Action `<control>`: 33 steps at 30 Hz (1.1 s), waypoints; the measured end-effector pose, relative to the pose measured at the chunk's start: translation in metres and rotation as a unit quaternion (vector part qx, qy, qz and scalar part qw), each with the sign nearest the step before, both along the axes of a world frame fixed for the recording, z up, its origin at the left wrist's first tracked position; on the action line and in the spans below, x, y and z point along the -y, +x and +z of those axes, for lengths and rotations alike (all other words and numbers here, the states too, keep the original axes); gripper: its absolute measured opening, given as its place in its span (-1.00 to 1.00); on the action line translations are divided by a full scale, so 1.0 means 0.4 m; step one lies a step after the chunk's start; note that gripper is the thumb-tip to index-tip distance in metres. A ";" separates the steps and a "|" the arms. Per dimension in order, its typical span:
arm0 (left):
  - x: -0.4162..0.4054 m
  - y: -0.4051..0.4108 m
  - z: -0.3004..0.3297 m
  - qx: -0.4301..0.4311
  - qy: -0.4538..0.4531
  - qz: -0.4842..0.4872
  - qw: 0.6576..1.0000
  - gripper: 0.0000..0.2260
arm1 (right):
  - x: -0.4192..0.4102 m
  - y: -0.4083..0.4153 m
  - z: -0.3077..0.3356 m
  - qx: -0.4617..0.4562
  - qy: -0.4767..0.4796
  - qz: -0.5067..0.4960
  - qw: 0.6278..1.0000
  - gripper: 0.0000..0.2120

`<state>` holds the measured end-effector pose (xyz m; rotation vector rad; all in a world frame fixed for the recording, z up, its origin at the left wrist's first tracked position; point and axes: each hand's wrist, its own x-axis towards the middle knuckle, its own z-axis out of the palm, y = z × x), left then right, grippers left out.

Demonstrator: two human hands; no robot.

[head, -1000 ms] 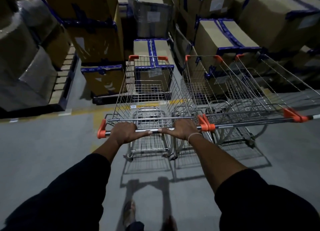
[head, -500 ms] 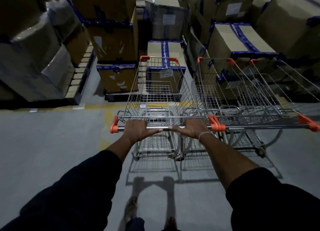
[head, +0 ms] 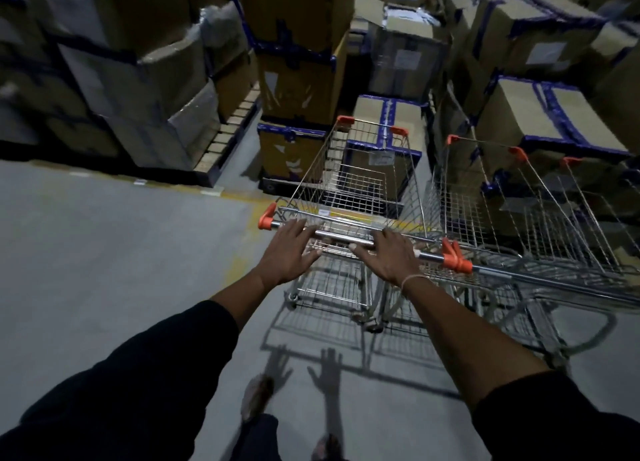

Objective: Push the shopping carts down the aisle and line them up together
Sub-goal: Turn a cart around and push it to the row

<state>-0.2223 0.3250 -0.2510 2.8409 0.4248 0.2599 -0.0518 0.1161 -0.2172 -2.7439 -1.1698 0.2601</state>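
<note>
A wire shopping cart [head: 360, 183] with orange corner caps stands straight ahead, its steel handle bar [head: 343, 236] across the middle of the view. My left hand [head: 289, 249] lies over the bar's left part with fingers spread and straight. My right hand [head: 389, 254] lies over the bar's right part, fingers extended too. On the right stand other carts [head: 512, 218] nested together, their handle [head: 554, 284] running off to the right beside the first cart's orange end cap [head: 453, 256].
Stacked cardboard boxes [head: 298, 90] with blue tape fill the space ahead, and more boxes [head: 540, 121] rise behind the right carts. Wrapped pallets [head: 145, 90] stand at the left. Grey floor [head: 114, 252] with a yellow line spreads to the left.
My fingers have uncurled from the handle bar and now lie straight over it. The view has swung left and tilted, and the cart sits right beside the other carts.
</note>
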 end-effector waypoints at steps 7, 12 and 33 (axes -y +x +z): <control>-0.001 -0.258 -0.005 -0.058 -0.065 0.142 0.986 -0.25 | -0.130 -0.144 0.017 -0.021 0.026 0.106 0.994 -0.07; -0.026 -0.478 -0.014 -0.040 -0.077 0.234 0.968 -0.30 | -0.230 -0.282 0.030 -0.028 0.027 0.191 0.981 0.03; 0.310 -1.710 0.003 0.029 -0.146 0.556 0.818 -0.05 | -0.376 -1.366 0.019 -0.069 0.005 0.501 0.863 0.32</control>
